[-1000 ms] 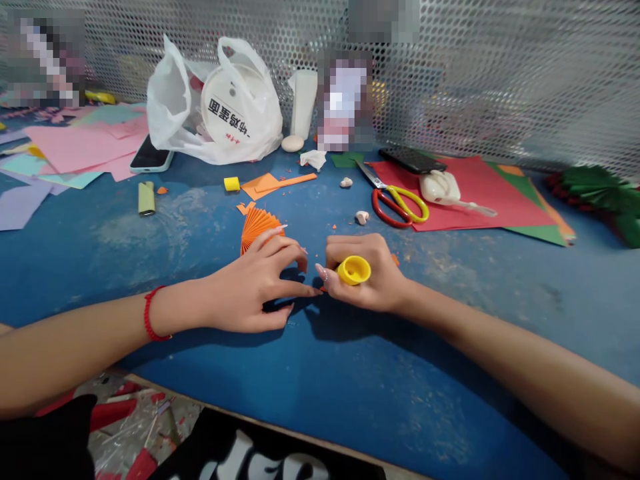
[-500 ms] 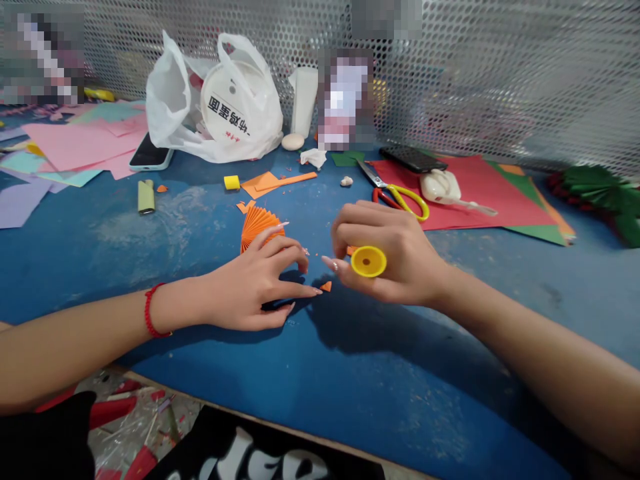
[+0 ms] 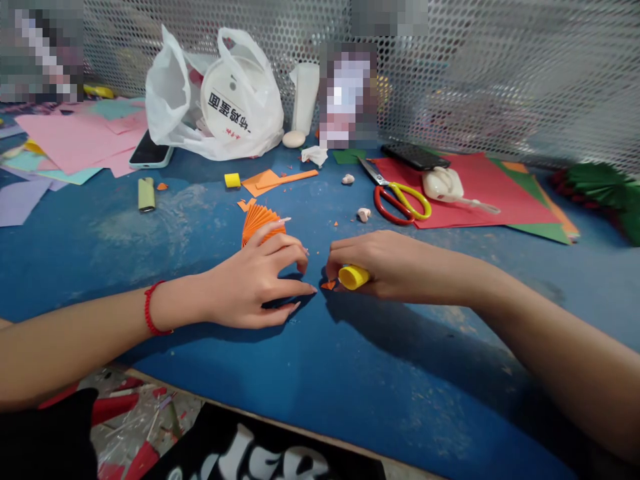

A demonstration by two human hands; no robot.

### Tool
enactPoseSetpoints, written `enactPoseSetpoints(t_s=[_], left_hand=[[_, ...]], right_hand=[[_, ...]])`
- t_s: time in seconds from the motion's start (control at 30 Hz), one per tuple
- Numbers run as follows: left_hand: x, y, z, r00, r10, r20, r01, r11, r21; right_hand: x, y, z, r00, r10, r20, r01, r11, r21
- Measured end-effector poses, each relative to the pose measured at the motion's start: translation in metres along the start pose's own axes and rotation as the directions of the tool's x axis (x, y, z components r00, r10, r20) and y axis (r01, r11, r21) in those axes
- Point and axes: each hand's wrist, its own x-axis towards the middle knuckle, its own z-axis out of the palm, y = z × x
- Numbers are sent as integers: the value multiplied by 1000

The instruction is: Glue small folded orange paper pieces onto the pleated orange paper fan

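Observation:
My left hand [image 3: 260, 283] lies with its fingers spread on the blue table [image 3: 240, 373]. Its upper fingers reach over the edge of an orange pleated paper fan [image 3: 260, 223]. In my right hand [image 3: 380, 267] is a yellow glue stick [image 3: 355, 277], its hollow end facing me. The right fingertips are down at the table beside a small orange paper scrap [image 3: 328, 285]; whether they touch it I cannot tell. A short yellow cap [image 3: 232, 180] lies beyond the fan, near some cut orange paper [image 3: 263, 181].
Scissors [image 3: 400, 200] with red and yellow handles lie by red paper [image 3: 490, 193], a white case [image 3: 443, 183] and a black phone [image 3: 415, 157]. A white plastic bag [image 3: 170, 100] stands at the back. Pink paper [image 3: 75, 140] and a lighter [image 3: 147, 195] are left.
My right hand has come down toward the table and nearer to me, tilting the glue stick, its fingertips now at the orange scrap. My left hand has barely moved.

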Motion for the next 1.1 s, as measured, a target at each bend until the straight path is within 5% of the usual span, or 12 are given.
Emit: enactPoseSetpoints(t_s=[0.6, 0.9, 1.1], left_hand=[[0, -1, -1, 995, -102, -19, 100, 993, -61], [3, -1, 1, 931, -303, -204, 226, 917, -330], [3, -2, 0, 910, -314, -269, 218, 918, -332]], right_hand=[[-6, 1, -1, 973, -111, -203, 125, 990, 58], [-3, -13, 3, 909, -24, -416, 120, 971, 205], [2, -15, 13, 888, -24, -459, 106, 982, 154]])
